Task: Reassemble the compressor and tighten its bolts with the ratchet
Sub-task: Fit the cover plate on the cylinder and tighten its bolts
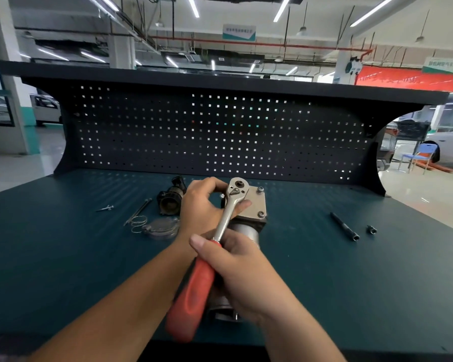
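— Compressor [246,231] where?
— Bench [351,283] centre, plate end toward twelve o'clock.
— Hands?
— Left hand [202,205] pinches the ratchet [226,218] head; right hand [238,270] grips its red handle at six o'clock.

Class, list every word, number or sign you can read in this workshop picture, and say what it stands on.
Nothing can be quoted.
Hanging ceiling sign: print too blurred to read.
Red banner: characters too blurred.
Green-and-white sign, right: too blurred.
Ratchet, compressor: no readable marking.
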Demonstrator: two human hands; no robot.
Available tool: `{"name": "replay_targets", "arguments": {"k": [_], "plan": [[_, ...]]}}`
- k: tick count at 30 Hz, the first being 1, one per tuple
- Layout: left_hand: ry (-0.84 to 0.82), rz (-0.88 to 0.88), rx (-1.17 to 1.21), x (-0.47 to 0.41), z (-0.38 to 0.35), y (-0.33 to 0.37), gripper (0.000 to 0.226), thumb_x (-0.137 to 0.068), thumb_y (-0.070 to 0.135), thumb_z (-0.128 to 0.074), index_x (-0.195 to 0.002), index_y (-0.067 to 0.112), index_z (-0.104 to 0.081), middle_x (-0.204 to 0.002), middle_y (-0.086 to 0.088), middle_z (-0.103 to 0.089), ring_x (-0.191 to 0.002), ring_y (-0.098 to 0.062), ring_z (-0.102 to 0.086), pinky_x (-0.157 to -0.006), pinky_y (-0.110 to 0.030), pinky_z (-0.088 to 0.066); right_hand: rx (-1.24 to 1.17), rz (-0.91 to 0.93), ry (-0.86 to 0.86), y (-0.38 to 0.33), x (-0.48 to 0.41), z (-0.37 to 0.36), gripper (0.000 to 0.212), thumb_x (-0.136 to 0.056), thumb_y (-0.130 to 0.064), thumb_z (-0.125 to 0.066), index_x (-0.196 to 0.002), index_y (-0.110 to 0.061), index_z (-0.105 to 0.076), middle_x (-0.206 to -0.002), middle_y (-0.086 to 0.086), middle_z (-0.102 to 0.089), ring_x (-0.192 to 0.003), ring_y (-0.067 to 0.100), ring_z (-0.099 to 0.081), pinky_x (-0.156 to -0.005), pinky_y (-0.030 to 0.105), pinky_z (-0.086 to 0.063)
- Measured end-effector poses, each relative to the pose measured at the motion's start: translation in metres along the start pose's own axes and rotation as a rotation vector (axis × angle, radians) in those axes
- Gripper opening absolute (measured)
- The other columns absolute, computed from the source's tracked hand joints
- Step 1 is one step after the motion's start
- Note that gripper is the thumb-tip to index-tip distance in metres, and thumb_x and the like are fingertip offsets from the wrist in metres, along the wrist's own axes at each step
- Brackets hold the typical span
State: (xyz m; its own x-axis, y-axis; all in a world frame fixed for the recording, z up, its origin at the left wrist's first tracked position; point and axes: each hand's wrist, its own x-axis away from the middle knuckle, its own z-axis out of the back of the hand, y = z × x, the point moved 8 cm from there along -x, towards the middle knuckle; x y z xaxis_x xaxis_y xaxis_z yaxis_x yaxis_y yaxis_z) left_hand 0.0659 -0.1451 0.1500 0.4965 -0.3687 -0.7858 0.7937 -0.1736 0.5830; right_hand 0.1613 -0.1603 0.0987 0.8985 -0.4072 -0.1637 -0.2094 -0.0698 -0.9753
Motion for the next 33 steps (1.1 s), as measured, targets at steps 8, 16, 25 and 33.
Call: {"name": "replay_targets", "arguments": {"k": [8,16,25,33], "plan": [[-0.081,-0.016,0.04,-0.01,-0.006,-0.006,0.031,-0.069,0.016,-0.082,-0.063,0.033,-0.057,-0.066,0.021,-0.057,-0.062,0.008,-0.048,-0.058,-0.013,-0.033,0.081,-0.048,-0.015,-0.002,0.012,0.035,0.02,-0.066,-0.033,-0.073,-0.068,-0.016,-0.063,-0.055,0.0,-0.056,-0.049,0.014,-0.055,-0.057,0.034,-0.049],[-0.289,-0.004,0.181,-0.016,-0.011,-0.005,0.013,-0.076,0.013,-0.077,-0.077,0.024,-0.071,-0.069,0.018,-0.066,-0.053,0.014,-0.05,-0.055,-0.002,-0.034,1.047,-0.031,0.122,-0.098,0.018,0.149,0.045,-0.064,-0.059,-0.065,-0.074,-0.016,-0.07,-0.065,0.003,-0.07,-0.047,0.011,-0.055,-0.044,0.021,-0.043],[-0.34,0.018,0.197,-0.01,-0.014,-0.009,0.02,-0.084,0.017,-0.069,-0.085,0.037,-0.067,-0.08,0.018,-0.07,-0.078,0.004,-0.062,-0.072,-0.01,-0.044,1.12,-0.091,0.007,-0.086,0.014,0.149,0.04,-0.074,-0.054,-0.058,-0.08,-0.016,-0.066,-0.069,0.002,-0.069,-0.049,0.013,-0.062,-0.049,0.022,-0.048],[-0.175,0.014,0.154,-0.003,-0.006,-0.008,0.033,-0.073,0.003,-0.075,-0.072,0.033,-0.061,-0.071,0.016,-0.063,-0.064,0.009,-0.054,-0.062,-0.009,-0.038,0.43,-0.051,-0.002,-0.032,0.023,0.091,0.02,-0.068,-0.029,-0.07,-0.058,-0.021,-0.055,-0.053,0.0,-0.051,-0.043,0.013,-0.049,-0.042,0.021,-0.041]]}}
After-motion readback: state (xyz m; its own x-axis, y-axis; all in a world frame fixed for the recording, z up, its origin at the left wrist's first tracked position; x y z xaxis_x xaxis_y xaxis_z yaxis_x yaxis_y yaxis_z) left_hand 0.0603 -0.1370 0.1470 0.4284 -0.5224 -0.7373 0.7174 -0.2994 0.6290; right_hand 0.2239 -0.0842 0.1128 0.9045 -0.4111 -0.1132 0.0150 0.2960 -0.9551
